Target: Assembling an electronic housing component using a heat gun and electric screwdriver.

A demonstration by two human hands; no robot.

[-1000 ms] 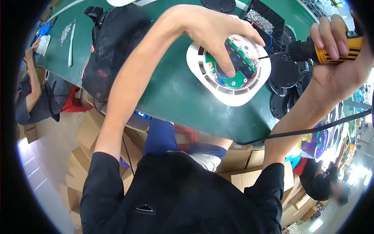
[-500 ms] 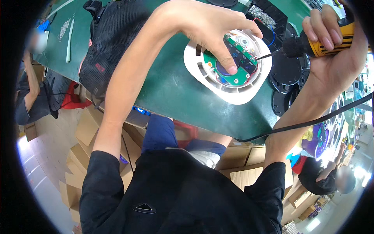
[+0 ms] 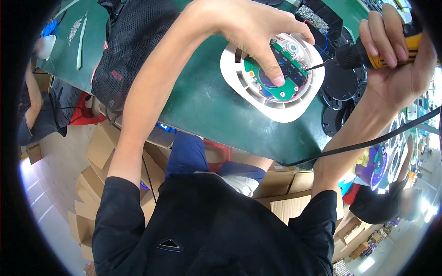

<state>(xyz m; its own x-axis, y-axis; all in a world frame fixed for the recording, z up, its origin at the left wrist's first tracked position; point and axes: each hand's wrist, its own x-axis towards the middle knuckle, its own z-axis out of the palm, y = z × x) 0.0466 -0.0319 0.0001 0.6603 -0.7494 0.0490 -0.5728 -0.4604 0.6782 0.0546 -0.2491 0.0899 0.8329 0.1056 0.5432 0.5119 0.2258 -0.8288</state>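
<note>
The white housing (image 3: 280, 113) lies on the green table (image 3: 198, 115); the left hand (image 3: 258, 34), wrist bent, is spread over it, thumb on the circuit board (image 3: 287, 90); the right hand (image 3: 398, 77) curls around the screwdriver (image 3: 353, 55).

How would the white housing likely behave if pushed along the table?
The white housing probably slides rather than rolls, given its broad rim. It looks stiff and light, with slotted, plastic-looking walls. Its exposed circuit board seems fragile.

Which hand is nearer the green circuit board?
Left. The left hand is over the board, thumb on it; the right hand is farther right, holding a power screwdriver.
</note>
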